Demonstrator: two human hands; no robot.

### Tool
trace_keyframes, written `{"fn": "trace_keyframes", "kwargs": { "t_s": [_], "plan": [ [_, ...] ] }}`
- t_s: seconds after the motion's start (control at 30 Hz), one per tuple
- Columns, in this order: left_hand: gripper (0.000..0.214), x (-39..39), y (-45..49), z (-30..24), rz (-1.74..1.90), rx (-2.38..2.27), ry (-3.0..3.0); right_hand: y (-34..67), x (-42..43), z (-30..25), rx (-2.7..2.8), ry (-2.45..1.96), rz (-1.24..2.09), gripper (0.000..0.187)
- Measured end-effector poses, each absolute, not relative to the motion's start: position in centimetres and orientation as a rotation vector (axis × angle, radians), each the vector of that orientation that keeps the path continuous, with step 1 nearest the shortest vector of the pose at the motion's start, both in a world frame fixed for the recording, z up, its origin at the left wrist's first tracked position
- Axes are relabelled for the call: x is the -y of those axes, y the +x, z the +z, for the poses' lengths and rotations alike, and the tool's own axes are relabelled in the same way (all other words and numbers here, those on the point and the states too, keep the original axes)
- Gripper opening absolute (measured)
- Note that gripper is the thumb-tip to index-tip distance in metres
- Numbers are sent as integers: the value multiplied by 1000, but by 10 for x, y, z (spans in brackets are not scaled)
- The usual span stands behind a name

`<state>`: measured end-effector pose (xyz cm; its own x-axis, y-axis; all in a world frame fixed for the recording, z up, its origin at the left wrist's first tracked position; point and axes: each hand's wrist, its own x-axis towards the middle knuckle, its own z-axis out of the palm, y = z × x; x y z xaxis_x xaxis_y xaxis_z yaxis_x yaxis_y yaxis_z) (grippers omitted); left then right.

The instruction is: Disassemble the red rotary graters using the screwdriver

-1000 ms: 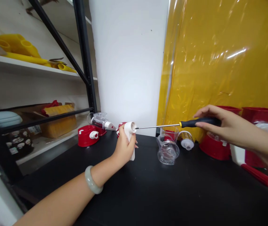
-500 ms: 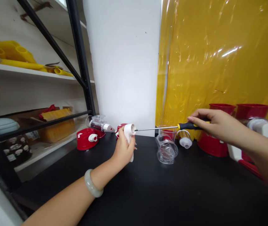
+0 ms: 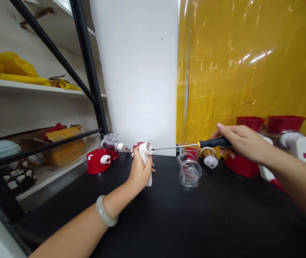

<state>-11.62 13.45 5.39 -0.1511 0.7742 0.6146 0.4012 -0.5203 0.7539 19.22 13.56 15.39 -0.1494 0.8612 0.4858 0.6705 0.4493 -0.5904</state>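
Observation:
My left hand (image 3: 139, 172) grips a white plastic handle part (image 3: 145, 154) and holds it upright above the black table (image 3: 185, 218). My right hand (image 3: 240, 141) holds a screwdriver (image 3: 193, 146) with a black and yellow grip. Its thin metal shaft runs level to the left, and the tip sits in the round opening at the top of the white part. A pale bracelet (image 3: 103, 215) circles my left wrist.
A clear plastic housing (image 3: 189, 168) and a metal grating drum (image 3: 208, 156) lie behind the screwdriver. Red bases (image 3: 240, 166) and red hoppers (image 3: 285, 123) stand at the right, a red and white grater (image 3: 99, 160) at the left. Shelving (image 3: 34, 143) fills the left side, yellow film (image 3: 249, 71) the back.
Both hands and the screwdriver drifted a little left in the picture as my head turned. The tip stays in the white part's opening, and my right hand sits slightly nearer it.

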Motion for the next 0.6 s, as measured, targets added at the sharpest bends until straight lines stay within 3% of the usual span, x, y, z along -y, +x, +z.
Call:
{"fn": "trace_keyframes", "kwargs": {
  "t_s": [0.2, 0.37, 0.5, 0.6],
  "plan": [
    [32, -136, -117, 54, 1717, -1335, 1837, 202, -138, 154, 1977, -1032, 79, 41],
    [33, -134, -116, 54, 1725, -1334, 1828, 204, -139, 153, 1937, -909, 188, 47],
    [32, -135, -116, 53, 1733, -1319, 1822, 195, -139, 150, 1810, -983, 182, 43],
    [34, -137, -117, 52, 1743, -1327, 1799, 190, -137, 150, 1843, -1120, 183, 52]
  ]
}}
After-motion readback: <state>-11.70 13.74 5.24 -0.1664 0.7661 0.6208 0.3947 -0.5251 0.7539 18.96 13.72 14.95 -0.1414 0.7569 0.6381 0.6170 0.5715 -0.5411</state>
